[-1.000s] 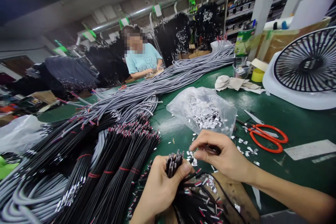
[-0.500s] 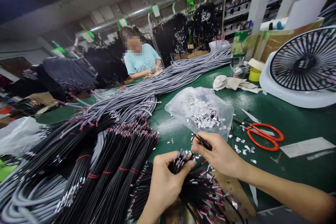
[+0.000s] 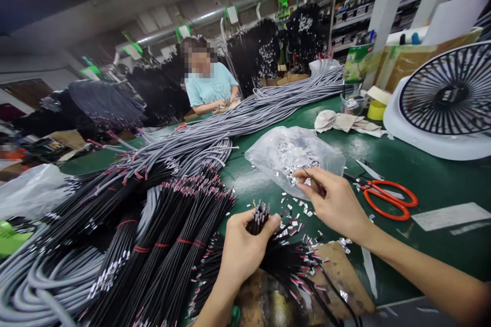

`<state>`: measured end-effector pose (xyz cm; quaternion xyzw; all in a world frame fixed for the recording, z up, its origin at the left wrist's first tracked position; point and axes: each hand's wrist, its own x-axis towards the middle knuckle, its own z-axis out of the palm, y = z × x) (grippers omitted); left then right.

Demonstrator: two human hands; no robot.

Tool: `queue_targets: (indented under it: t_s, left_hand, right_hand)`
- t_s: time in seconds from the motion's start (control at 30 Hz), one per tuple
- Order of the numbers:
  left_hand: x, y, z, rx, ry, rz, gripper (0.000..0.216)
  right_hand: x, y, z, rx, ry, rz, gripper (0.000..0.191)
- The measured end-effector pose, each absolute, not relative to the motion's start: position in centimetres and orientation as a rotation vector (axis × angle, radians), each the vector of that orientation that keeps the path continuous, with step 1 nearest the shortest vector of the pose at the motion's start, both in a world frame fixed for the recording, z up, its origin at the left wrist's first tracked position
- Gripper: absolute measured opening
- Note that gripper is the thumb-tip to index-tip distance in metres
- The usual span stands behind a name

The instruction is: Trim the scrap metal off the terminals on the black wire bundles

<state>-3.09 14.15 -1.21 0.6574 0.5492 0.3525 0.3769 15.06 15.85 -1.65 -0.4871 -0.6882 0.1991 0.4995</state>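
My left hand (image 3: 245, 245) is wrapped round a bundle of black cables (image 3: 260, 218), whose silvery ends point up. More black cables with red and white wire ends (image 3: 295, 271) lie below and beside it. My right hand (image 3: 332, 202) is closed in a pinch on dark, thin tweezers (image 3: 317, 184), partly hidden by the fingers. Their tip is over the front of an open clear plastic bag (image 3: 261, 153) that holds small silver foil pieces (image 3: 293, 169). Loose foil pieces (image 3: 305, 209) are scattered on the green table between the bag and my left hand.
Red-handled scissors (image 3: 391, 199) and a white strip (image 3: 450, 217) lie right, before a fan (image 3: 452, 94). Tied black cable bundles (image 3: 164, 260) fill the left. Grey cables (image 3: 261, 107) run across the table; a co-worker (image 3: 213, 87) sits behind them.
My right hand has moved away from the cable ends, up and right to the bag, with the tweezers. My left hand still grips the bundle, now more upright. The view has shifted slightly.
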Motion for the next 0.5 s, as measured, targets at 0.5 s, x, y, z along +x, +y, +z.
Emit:
queue_targets:
  t_s: [0.5]
  left_hand:
    - [-3.3, 13.8, -1.1, 1.544, 1.322, 0.944, 0.017]
  right_hand:
    - [13.7, 15.2, -1.6, -1.038, -1.791, 0.828, 0.025]
